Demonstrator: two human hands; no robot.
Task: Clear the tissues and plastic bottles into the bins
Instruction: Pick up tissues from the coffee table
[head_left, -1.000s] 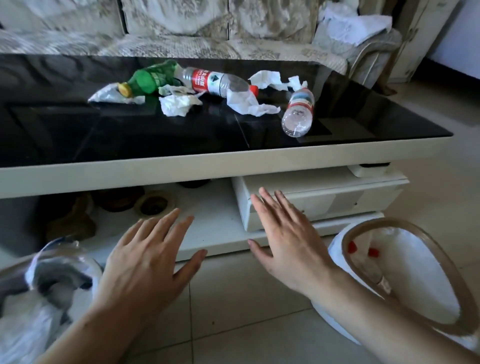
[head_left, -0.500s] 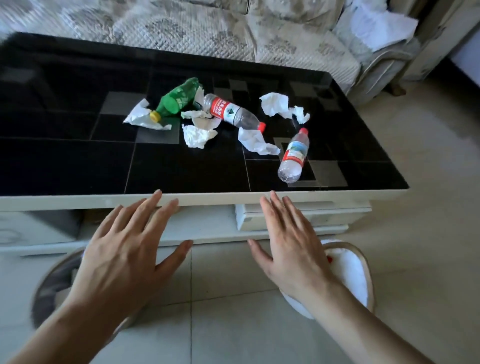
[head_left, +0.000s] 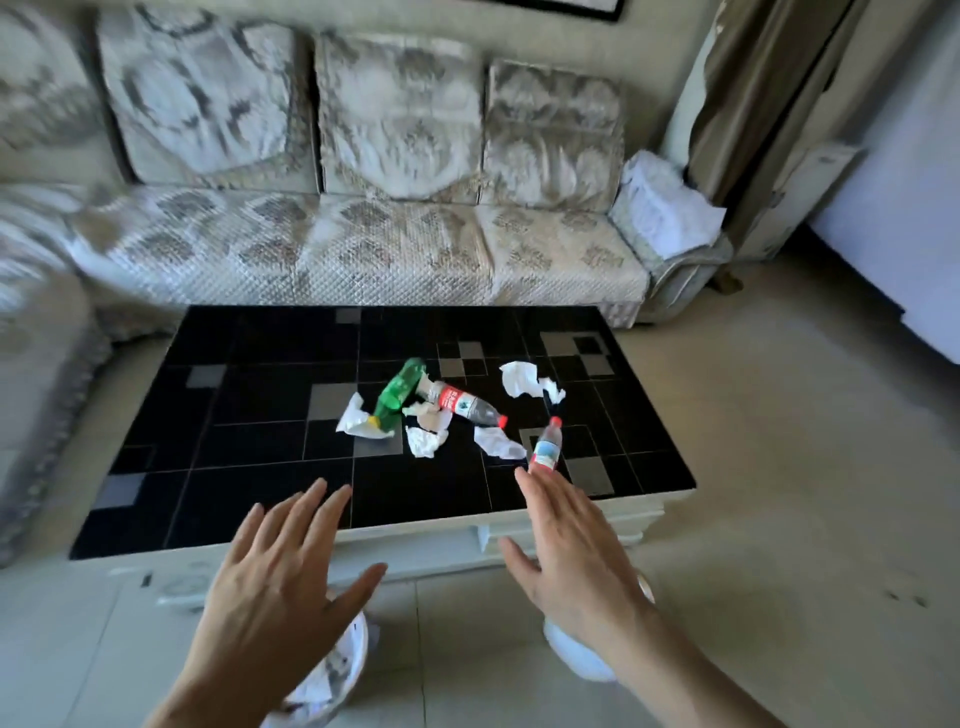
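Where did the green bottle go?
In the head view, the green plastic bottle lies on the black tiled table near its middle, touching the clear red-labelled bottle on its right, with crumpled white tissue beside its yellow cap.

Near table edge: bare black top (head_left: 249, 499) is left open in front of the litter, under the flat left hand (head_left: 283, 577).
Table's left half: unobstructed.
Centre cluster: green bottle (head_left: 397, 389), red-label bottle (head_left: 460, 405) and crumpled tissues (head_left: 426, 441) are packed touching.
Right approach: small bottle (head_left: 546, 447) lies just beyond the right hand (head_left: 566, 545).
Floor: bins (head_left: 332, 675) are partly hidden under the forearms.
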